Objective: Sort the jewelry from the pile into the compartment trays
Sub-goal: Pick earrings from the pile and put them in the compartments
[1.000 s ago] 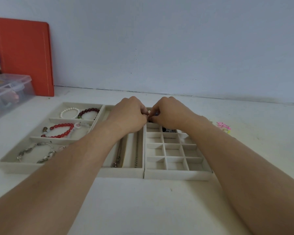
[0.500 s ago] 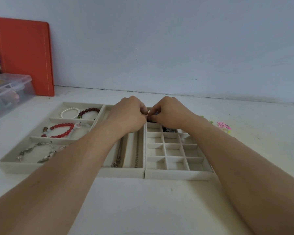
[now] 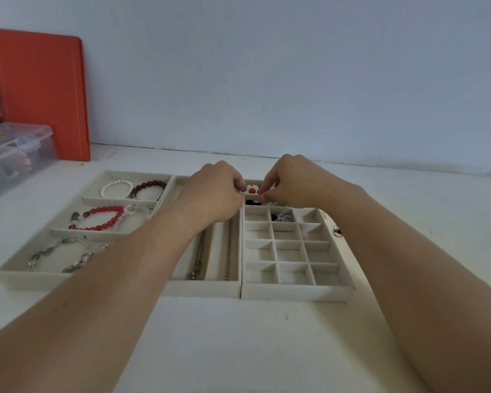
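Fingers: on both hands the fingers are curled, thumb and forefinger tips pinched together just above center of the frame. Whether they grasp a small piece cannot be told; nothing between the tips is clear.
Left hand (image 3: 213, 191): fist-like, knuckles up, over the far end of the middle tray, its pinched tips at the seam with the grid tray.
Right hand (image 3: 289, 182): just right of the left, a small gap between the two, tips pointing down over the grid tray's far rows.
Grid tray (image 3: 295, 292): beige, many small square cells, center right. A red bead (image 3: 252, 190) shows in a far cell, directly between the two sets of fingertips. Dark and white pieces (image 3: 281, 217) lie in a cell just below the right hand.
Middle tray (image 3: 204, 289): long slots holding a metal chain (image 3: 228, 256); touching the grid tray's left side.
Left tray (image 3: 26, 280): a white pearl bracelet (image 3: 116, 188) and dark red bracelet (image 3: 149, 188) in the far compartment, a bright red bracelet (image 3: 102, 218) in the middle, a silver bracelet (image 3: 60, 255) nearest.
Right edge: a small metal item (image 3: 337, 231) lies on the table beside the grid tray, partly hidden by the right forearm.
Upper left: an orange folder (image 3: 40, 92) leans on the wall behind a clear plastic box (image 3: 14, 154).
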`<state>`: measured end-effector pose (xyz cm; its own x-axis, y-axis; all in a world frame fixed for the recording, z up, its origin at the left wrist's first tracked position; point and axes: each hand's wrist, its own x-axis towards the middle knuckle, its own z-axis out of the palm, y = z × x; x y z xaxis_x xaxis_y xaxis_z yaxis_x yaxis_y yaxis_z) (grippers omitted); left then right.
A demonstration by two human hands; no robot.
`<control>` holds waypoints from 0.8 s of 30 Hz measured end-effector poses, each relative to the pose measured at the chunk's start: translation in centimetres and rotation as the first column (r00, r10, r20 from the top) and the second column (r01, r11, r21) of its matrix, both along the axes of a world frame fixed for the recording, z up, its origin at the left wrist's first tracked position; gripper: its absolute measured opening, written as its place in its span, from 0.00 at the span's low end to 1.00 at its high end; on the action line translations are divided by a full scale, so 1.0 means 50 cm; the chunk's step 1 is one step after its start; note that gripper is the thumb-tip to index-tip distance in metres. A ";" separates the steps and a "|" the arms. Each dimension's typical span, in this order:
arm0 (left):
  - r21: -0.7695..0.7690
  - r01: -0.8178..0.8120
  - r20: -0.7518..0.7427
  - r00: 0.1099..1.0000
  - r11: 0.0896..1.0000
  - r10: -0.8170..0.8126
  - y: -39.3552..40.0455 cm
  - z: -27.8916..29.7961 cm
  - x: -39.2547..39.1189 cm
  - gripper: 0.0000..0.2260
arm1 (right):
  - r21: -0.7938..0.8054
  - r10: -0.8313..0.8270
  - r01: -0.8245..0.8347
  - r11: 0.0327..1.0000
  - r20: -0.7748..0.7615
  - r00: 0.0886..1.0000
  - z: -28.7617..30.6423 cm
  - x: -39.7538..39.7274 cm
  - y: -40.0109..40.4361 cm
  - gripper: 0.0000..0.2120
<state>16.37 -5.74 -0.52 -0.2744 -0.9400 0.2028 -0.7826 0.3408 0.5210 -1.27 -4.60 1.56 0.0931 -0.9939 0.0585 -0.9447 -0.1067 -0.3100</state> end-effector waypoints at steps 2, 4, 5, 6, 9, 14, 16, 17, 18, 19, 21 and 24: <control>0.001 0.000 -0.002 1.000 1.000 0.000 0.001 0.000 0.000 0.08 | 0.005 0.001 -0.001 1.000 -0.019 1.000 -0.007 0.005 -0.002 0.04; 0.000 -0.001 0.000 1.000 1.000 0.001 0.001 0.001 0.000 0.08 | -0.006 -0.005 0.005 1.000 -0.042 0.999 -0.013 0.009 -0.004 0.03; -0.001 -0.002 0.001 1.000 1.000 0.002 0.001 0.001 0.000 0.08 | -0.015 -0.010 0.009 1.000 -0.058 0.998 -0.016 0.011 -0.005 0.03; -0.002 -0.002 0.001 1.000 1.000 0.002 0.001 0.001 0.000 0.08 | -0.020 -0.011 0.010 1.000 -0.071 0.997 -0.017 0.012 -0.006 0.03; 0.007 0.000 0.001 1.000 1.000 0.000 0.002 0.000 -0.001 0.08 | -0.014 -0.002 0.001 1.000 -0.093 0.996 -0.016 0.017 -0.004 0.03; 0.005 0.003 0.020 1.000 1.000 -0.003 0.002 0.002 -0.001 0.08 | -0.012 -0.022 0.020 1.000 -0.144 0.989 -0.006 0.022 0.005 0.03; -0.001 0.013 0.045 0.999 1.000 -0.013 0.003 0.002 -0.001 0.09 | -0.031 -0.044 0.039 0.999 -0.171 0.984 -0.006 0.025 0.007 0.04; -0.001 0.023 0.066 0.998 1.000 -0.023 0.003 0.002 -0.001 0.10 | -0.040 -0.055 0.048 0.998 -0.178 0.982 -0.007 0.027 0.008 0.04; 0.002 0.034 0.086 0.996 0.999 -0.034 0.003 0.001 -0.002 0.11 | -0.050 -0.067 0.059 0.997 -0.182 0.981 -0.008 0.029 0.010 0.05; 0.006 0.044 0.102 0.994 0.999 -0.044 0.003 0.000 -0.003 0.11 | -0.058 -0.079 0.069 0.996 -0.182 0.980 -0.009 0.030 0.012 0.05; 0.014 0.061 0.122 0.991 0.998 -0.062 0.001 -0.001 -0.003 0.12 | -0.063 -0.095 0.086 0.994 -0.170 0.981 -0.009 0.032 0.014 0.06; 0.018 0.078 0.141 0.987 0.997 -0.080 -0.001 -0.003 -0.004 0.13 | -0.040 -0.104 0.100 0.994 -0.146 0.984 -0.004 0.033 0.017 0.05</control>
<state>16.20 -5.78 -0.69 -0.3731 -0.9164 0.1450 -0.8197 0.3988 0.4113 0.38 -3.73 1.37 0.0013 -0.9964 0.0844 -0.9863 -0.0152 -0.1646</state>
